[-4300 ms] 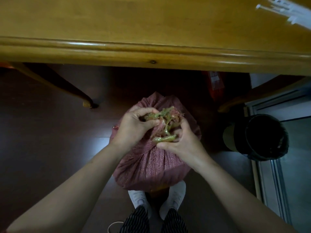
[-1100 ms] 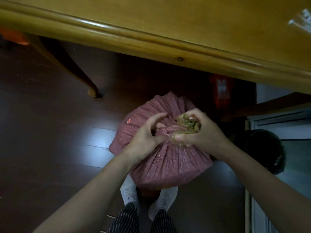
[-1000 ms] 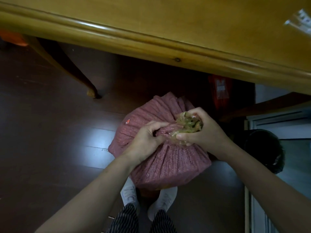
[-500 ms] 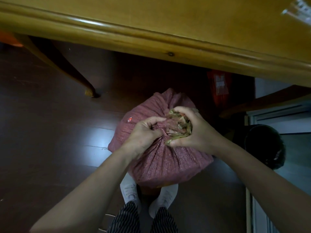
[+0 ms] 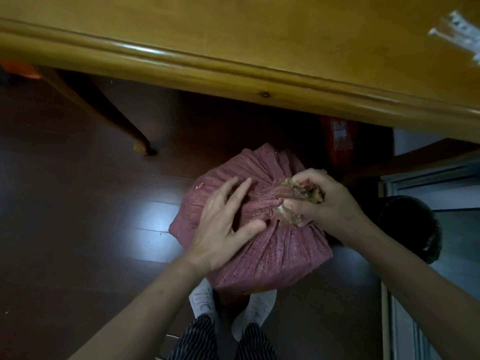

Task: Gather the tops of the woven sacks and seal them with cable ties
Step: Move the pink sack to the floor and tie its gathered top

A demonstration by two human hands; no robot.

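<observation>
A full red woven sack [image 5: 272,245] stands on the dark floor just in front of my feet. Its top is gathered into a greenish bunched neck [image 5: 298,198], and my right hand [image 5: 324,201] grips that bunch tightly. My left hand [image 5: 223,224] hovers over the sack's left shoulder with fingers spread and straight, holding nothing. On the table top at the far upper right lies a pale bundle of cable ties [image 5: 457,32], blurred.
A yellow wooden table [image 5: 233,61] overhangs the sack, with one leg [image 5: 109,118] to the left. A black bin [image 5: 413,227] stands at the right beside a sliding door track. A red package [image 5: 337,139] leans behind the sack.
My left hand has let go of the gathered neck and opened, drawing back to the left. My right hand keeps its grip on the bunch, now shifted slightly right.
</observation>
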